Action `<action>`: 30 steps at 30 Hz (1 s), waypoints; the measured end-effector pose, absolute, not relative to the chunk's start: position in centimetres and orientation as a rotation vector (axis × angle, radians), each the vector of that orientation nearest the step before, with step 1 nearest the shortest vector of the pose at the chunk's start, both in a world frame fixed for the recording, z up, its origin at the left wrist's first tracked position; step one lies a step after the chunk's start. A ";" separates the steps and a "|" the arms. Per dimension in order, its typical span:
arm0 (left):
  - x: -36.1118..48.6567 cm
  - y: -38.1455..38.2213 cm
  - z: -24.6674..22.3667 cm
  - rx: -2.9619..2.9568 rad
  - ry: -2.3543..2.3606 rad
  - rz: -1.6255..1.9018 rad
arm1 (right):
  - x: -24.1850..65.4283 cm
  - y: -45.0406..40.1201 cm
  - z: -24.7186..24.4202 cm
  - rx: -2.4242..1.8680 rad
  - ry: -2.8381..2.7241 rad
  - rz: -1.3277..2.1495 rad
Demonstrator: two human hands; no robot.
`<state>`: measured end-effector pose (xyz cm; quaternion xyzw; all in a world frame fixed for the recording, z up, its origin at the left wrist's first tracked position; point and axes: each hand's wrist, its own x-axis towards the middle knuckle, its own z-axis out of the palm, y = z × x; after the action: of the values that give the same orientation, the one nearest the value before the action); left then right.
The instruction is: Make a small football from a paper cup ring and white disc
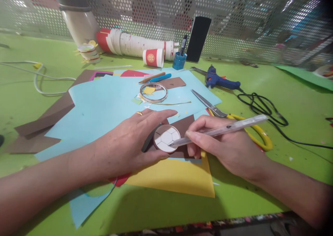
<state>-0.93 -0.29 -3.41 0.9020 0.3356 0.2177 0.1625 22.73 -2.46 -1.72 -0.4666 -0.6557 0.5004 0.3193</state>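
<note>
A small round white piece [165,141] with a raised rim bears dark lines in a football pattern. My left hand [130,137] curves around it, thumb at its near edge and fingers at its far side, steadying it. Between the thumb and fingers of my right hand [221,142] is a clear ballpoint pen [229,126], its tip touching the lower right of the white face. Brown paper [187,125] lies beneath, over a yellow sheet [177,177]. What sits under the white piece on its left is dark and partly hidden by my left hand.
Scissors [249,133] with yellow handles lie beside my right hand. Behind are a blue glue gun [221,81] with a black cord, a tape ring [154,100], blue sheets [96,100], a pen pot [179,60], a phone [199,38] and stacked paper cups [135,45].
</note>
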 end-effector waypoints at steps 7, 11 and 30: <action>-0.9 -0.4 -3.3 2.604 0.943 0.619 | 23.0 -2.5 -1.5 -1.218 -1.759 1.330; -0.9 -0.4 -3.3 2.598 0.946 0.630 | 23.0 -2.5 -1.6 -1.210 -1.748 1.346; -0.7 -0.3 -3.4 2.637 0.941 0.646 | 22.9 -2.5 -1.5 -1.209 -1.768 1.330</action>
<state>-0.75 -0.32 -3.38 0.9095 0.3244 0.2229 0.1336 22.91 -2.48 -1.49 -0.4568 -0.6677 0.5023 0.3053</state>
